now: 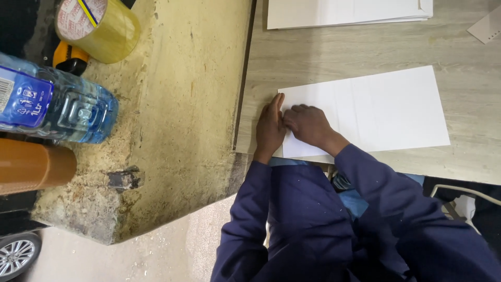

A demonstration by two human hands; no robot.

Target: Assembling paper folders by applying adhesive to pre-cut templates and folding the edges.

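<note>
A white sheet of paper [386, 107] with faint fold lines lies flat on the light wooden table [308, 57]. My left hand [270, 128] rests at the sheet's left edge, fingers straight and pressed down on it. My right hand [308, 124] lies next to it on the paper, fingers curled and pressing near the same edge. The two hands touch each other. Both arms wear dark blue sleeves.
A stack of white sheets [347, 11] lies at the table's far edge. To the left stands a rough yellowish slab [177, 104] carrying a roll of clear tape [99, 26], a blue water bottle [52, 107] and a brown cylinder [34, 166].
</note>
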